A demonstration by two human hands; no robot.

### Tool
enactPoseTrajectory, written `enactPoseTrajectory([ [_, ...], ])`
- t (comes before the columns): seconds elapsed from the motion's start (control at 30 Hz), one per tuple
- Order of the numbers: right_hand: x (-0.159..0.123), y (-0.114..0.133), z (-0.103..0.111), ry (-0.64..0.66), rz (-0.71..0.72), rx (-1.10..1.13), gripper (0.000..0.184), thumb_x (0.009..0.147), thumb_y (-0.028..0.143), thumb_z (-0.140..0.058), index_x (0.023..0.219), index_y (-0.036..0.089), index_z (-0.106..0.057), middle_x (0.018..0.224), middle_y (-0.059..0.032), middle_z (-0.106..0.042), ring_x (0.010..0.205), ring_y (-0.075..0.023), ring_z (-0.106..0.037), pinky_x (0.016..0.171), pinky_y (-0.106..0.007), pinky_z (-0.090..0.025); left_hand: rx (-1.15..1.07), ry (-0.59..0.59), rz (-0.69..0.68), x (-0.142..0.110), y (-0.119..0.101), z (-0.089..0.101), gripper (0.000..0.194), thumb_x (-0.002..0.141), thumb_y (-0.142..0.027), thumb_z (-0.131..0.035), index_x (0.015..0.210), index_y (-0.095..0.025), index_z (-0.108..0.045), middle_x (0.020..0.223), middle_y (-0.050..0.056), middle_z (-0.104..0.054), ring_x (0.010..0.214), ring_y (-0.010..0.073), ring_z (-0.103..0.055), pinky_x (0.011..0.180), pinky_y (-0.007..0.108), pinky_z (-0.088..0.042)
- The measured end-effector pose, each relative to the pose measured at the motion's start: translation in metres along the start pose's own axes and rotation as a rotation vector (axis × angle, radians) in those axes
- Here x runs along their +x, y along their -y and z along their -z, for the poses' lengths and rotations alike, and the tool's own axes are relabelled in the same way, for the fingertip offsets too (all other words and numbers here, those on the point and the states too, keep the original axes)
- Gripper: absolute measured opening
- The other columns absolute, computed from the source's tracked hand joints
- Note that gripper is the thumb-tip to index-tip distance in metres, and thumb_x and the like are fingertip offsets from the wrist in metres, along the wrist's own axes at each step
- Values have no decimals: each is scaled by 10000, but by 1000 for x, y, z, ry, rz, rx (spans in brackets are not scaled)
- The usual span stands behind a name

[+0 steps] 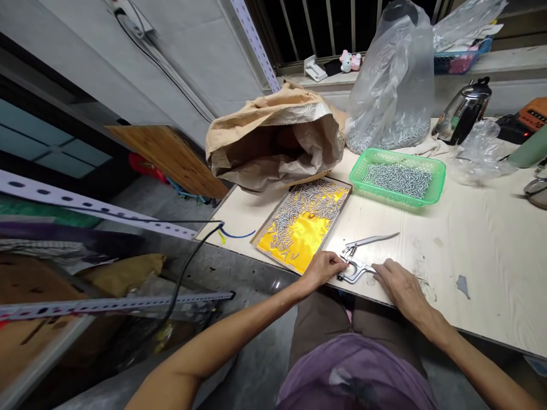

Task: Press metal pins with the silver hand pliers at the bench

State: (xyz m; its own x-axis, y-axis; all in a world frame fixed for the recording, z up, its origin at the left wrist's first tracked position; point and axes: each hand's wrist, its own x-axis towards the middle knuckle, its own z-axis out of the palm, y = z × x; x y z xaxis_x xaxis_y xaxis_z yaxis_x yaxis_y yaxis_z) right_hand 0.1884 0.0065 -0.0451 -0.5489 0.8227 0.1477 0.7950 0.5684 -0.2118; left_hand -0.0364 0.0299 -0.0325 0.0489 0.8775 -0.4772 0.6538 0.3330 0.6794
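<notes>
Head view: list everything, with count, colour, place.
Table: one, pale, centre right
Pliers: one, silver, table's near edge
Tray: one, yellow-bottomed, left of pliers
Basket: one, green, behind pliers
Metal pieces: many, silver, in tray and basket
Paper bag: one, brown, behind tray
Plastic bags: several, clear, back right
Kettle: one, silver-black, right
Toy: count unclear, pink-and-white, windowsill
Bin: one, blue, windowsill
Board: one, brown, left
Cable: at least one, black, left
Clutter: uncountable, mixed, lower left
Left hand: one, bare, at pliers' head
Right hand: one, bare, on pliers' handle
</notes>
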Motion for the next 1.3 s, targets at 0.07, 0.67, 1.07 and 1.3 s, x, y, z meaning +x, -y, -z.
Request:
enactPoseTrajectory([
  [0.07,0,0,0,2,-3,-6,215,937,224,-414,1004,189,-615,782,-36,-543,682,-147,-528,536,-250,-350,27,-2,0,1,2,-1,278,672,-389,-629,713,-128,-714,630,6,-652,604,123,-548,545,202,-365],
  [0.67,18,-26,6,105,19,-29,784,705,585,-651,1330,175,-412,1382,-200,-402,1188,-358,-429,874,-454,-429,-62,313,303,-8,-15,9,235,664,-355,-647,623,-130,-593,375,-79,-424,335,53,-339,376,187,-258],
  [1.07,42,-28,23,247,81,-108,818,626,573,-715,1252,105,-474,1113,-168,-592,1008,-317,-510,834,-420,-390,-56,335,332,-4,-7,4,270,670,-360,-674,588,-137,-546,409,-75,-447,336,46,-369,350,176,-263],
  [1.3,35,-24,28,238,63,-85,663,666,511,-723,1164,126,-516,1066,-134,-610,970,-286,-512,809,-394,-363,-71,336,333,-5,-5,5,352,634,-435,-704,575,-139,-524,400,-85,-424,337,32,-358,354,162,-258],
])
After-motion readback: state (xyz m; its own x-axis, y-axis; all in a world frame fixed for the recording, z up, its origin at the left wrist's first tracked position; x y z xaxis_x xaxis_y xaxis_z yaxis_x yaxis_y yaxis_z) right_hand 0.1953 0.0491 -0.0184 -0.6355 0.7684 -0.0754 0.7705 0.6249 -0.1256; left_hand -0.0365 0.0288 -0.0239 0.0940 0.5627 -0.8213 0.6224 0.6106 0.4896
